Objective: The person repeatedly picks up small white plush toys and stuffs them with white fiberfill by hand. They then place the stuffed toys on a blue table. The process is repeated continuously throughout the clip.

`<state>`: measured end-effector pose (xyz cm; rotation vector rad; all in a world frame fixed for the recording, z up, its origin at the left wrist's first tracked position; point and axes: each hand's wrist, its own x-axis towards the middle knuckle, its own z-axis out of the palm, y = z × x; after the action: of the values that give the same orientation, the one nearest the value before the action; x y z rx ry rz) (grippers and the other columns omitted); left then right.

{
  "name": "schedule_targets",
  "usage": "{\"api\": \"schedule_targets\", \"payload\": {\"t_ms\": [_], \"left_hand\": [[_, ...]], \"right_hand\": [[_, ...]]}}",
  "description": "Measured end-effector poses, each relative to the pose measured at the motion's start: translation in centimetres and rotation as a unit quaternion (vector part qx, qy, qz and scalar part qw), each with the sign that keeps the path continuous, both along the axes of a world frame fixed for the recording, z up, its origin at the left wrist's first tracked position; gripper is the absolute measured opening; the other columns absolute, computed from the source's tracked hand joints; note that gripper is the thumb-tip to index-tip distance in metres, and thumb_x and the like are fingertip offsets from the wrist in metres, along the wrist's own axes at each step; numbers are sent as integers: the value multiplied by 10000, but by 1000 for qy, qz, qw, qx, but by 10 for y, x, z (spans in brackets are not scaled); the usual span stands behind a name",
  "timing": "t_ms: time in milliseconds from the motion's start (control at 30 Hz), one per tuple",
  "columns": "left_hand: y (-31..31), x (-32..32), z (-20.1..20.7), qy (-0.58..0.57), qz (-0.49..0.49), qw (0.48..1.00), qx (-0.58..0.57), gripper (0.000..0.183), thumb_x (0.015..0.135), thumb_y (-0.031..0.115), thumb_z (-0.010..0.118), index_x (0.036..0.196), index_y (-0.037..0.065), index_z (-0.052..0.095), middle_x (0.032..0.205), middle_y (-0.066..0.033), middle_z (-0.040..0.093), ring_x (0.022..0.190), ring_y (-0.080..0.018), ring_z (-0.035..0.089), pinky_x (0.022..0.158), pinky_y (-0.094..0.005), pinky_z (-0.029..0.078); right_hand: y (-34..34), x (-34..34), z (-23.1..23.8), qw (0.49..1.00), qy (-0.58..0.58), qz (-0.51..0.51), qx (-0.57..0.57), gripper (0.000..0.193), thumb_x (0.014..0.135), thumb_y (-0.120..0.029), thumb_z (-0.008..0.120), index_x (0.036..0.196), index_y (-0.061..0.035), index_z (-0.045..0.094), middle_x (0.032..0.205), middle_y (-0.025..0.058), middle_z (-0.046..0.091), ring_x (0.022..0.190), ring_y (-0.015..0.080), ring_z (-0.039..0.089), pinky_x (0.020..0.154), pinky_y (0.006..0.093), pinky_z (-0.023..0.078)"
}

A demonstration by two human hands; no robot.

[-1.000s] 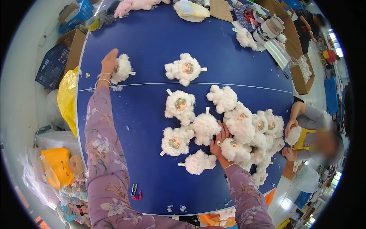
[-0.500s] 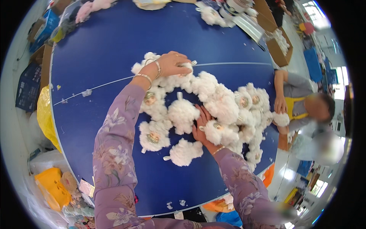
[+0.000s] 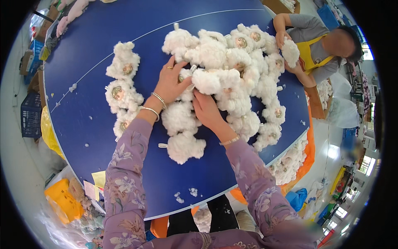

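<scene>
Many fluffy white plush toys with small doll faces and white tags lie in a pile (image 3: 207, 56) on the blue table. My left hand (image 3: 169, 82) is curled over one plush toy (image 3: 184, 74) at the pile's left side, thumb and fingers on either side of it. Close to its tag, my right hand (image 3: 207, 108) is closed at the lower edge of the same toy, its fingertips partly hidden by fluff. Two faceless-side-up toys, the nearer one (image 3: 185, 147) with its tag to the left, lie below my hands. A separate column of three toys (image 3: 120, 93) sits left of my left wrist.
Across the table's right edge, a co-worker in a yellow apron holds a white fluffy piece (image 3: 290, 53). Fluff scraps (image 3: 193, 191) lie near the front edge. An orange bag of white plush (image 3: 290, 164) stands beside the table. Pink plush (image 3: 74, 18) lies far left.
My left hand has come back from the far toys toward my right hand. Several toys now form a separate column at the left. The view has shifted, and the co-worker has raised the fluffy piece.
</scene>
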<state>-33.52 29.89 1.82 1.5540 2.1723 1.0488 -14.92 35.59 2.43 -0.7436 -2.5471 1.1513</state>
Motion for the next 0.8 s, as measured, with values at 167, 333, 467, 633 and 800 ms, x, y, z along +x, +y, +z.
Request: {"api": "schedule_targets", "payload": {"t_ms": [167,333,467,633,800], "left_hand": [[8,53,14,-57,-138,989,1,533,829,321,652,1280,58,546,1296,-242,536,1204,-397,495,1036,-446,381],[-1,-21,55,59,19,980,189,214,857,220,644,1001,68,687,1046,-96,674,996,-281,613,916,-360,469],[-56,-237,29,212,67,975,24,296,964,175,528,1225,49,589,1185,-118,657,1040,-260,634,943,-348,471],[-27,-192,-45,219,28,974,-55,341,973,172,511,1296,66,540,1260,-127,624,1142,-278,600,995,-350,452],[11,-58,-44,-10,43,997,71,400,972,314,527,1248,32,587,1098,-148,651,997,-271,610,889,-343,459]], "right_hand": [[-33,97,23,982,73,-88,-148,291,965,-69,478,1220,35,573,1303,186,576,1252,324,520,1060,367,383],[-60,183,54,956,117,-172,-207,195,925,-21,497,1038,34,645,1017,128,673,901,197,650,807,278,494],[-66,241,15,965,160,-129,-162,65,874,-35,571,868,9,618,865,105,645,672,169,592,604,268,458],[-59,244,-9,973,179,-88,-116,84,823,-34,633,778,-14,566,736,83,584,537,170,508,498,262,396],[-65,246,-7,969,189,-94,-131,113,815,-25,644,753,-15,550,678,63,540,523,158,493,487,267,381]]}}
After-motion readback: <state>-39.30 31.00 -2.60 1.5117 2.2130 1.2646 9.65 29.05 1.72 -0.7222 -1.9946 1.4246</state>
